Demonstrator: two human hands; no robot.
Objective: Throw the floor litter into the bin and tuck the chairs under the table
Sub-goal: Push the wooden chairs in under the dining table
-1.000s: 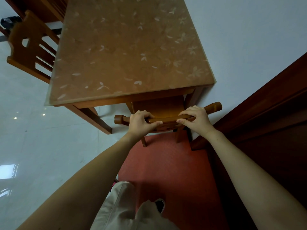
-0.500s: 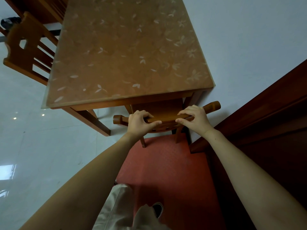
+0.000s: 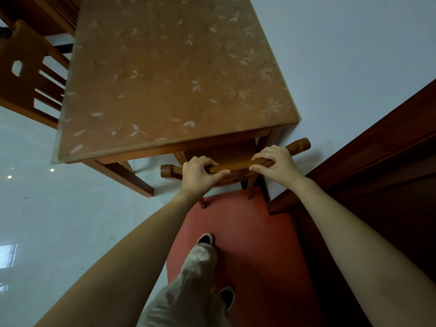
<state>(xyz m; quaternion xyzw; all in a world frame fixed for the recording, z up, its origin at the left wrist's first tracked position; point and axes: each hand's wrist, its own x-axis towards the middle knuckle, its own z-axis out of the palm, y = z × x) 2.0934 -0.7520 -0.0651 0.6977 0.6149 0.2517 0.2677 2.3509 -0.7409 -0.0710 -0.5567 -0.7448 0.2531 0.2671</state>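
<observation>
Both hands are closed around the top rail of a wooden chair [image 3: 238,161] at the near edge of the table [image 3: 174,74]: the left hand [image 3: 199,177] wraps the rail left of its middle with the thumb on the near side, and the right hand [image 3: 274,165] grips it right of the middle, fingers curled over the top. The chair's seat sits partly under the tabletop, its back rail just clear of the near edge, and its two rear legs stand at the far edge of a red mat [image 3: 238,241] (one leg on the mat's corner, the other just at its border). The tabletop is a warm brown wood under a clear cover printed with pale leaves and flowers, and nothing lies on it. Its right edge runs close along a plain white wall [image 3: 342,55]. A second wooden chair [image 3: 28,74], with a slatted back, stands at the table's left edge, its back close against it. The floor [image 3: 59,220] left of the mat is glossy pale tile that mirrors ceiling lights and a window. To the right, a dark red-brown wooden door frame [image 3: 377,161] meets the wall. Below the arms, a beige trouser leg [image 3: 188,286] and dark shoes [image 3: 204,239] stand on the mat.
</observation>
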